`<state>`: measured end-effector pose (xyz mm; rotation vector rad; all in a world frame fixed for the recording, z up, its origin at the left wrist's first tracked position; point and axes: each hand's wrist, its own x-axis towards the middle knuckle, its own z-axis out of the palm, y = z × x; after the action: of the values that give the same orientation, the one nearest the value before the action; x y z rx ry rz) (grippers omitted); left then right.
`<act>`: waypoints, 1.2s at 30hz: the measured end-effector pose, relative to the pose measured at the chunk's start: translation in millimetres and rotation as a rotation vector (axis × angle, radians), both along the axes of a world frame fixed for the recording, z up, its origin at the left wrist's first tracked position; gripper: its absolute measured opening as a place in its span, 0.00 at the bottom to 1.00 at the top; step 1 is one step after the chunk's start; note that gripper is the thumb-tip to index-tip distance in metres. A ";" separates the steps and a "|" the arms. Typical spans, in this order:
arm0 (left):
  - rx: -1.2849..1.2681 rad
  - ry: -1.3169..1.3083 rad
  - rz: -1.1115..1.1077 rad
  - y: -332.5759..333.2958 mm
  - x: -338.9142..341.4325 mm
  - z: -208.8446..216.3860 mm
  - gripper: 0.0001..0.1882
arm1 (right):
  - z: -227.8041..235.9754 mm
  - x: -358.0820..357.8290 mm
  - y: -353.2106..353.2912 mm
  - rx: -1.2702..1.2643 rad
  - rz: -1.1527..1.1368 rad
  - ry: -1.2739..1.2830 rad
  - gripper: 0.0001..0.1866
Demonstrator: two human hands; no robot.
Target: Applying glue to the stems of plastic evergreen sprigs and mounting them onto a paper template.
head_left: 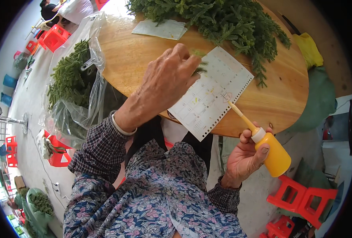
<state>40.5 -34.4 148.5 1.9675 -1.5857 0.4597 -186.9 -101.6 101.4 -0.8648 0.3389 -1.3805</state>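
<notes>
My right hand (243, 160) grips a yellow squeeze bottle (275, 156) with a white collar and a long thin nozzle. The bottle is tilted, its nozzle tip by the edge of a calendar sheet (217, 79) with a punched edge and yellow smears. Above that sheet's left part, my left hand (166, 77) is closed, its fingertips pinching a small green sprig (202, 67); the fingers partly hide it. Both hands are at the near side of a round wooden table (279, 107).
Green artificial pine branches (231, 23) are heaped at the table's far side, beside a folded white paper (160, 29). A clear plastic bag (92, 93) of similar branches hangs at the left. Red stools (302, 198) stand at the lower right, and a yellow cloth (308, 49) lies at the right.
</notes>
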 end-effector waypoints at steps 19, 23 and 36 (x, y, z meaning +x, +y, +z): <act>0.161 -0.073 -0.430 18.2 90.1 -38.9 0.22 | 5.1 -1.0 -0.3 0.020 -0.024 -0.022 0.26; 0.073 -0.265 -0.373 24.3 108.3 -23.2 0.19 | 0.9 -4.4 1.9 0.025 -0.037 -0.014 0.26; -0.026 -0.084 -0.481 29.6 18.2 -45.1 0.23 | 24.1 1.2 11.4 -0.040 -0.077 -0.013 0.25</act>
<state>58.7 -4.8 103.4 1.4896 -2.0152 0.3643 -185.7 -90.3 125.5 -0.8830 0.3380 -1.4684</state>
